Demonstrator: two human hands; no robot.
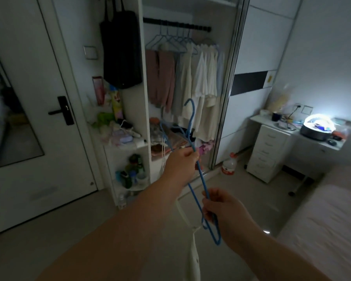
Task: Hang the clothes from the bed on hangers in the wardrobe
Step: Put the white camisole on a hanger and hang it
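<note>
I hold a blue wire hanger (pixel 192 126) out in front of the open wardrobe (pixel 227 82). My left hand (pixel 180 163) grips it near the neck, with the hook pointing up. My right hand (pixel 223 211) pinches its lower end. A white garment (pixel 193 254) with thin straps hangs below my hands; how it is attached is unclear. On the black rail (pixel 176 25) inside the wardrobe hang several empty blue hangers (pixel 170 40) and several pink, grey and white clothes (pixel 190 78). The bed (pixel 328 226) lies at the lower right.
A white door (pixel 28 98) with a black handle is at left. Beside it stands a cluttered shelf unit (pixel 128 159). A black bag (pixel 122 49) hangs above. A sliding wardrobe door (pixel 257 78), a white drawer unit (pixel 265 153) and a lit desk (pixel 312 134) are at right. A bottle (pixel 229 165) stands on the floor.
</note>
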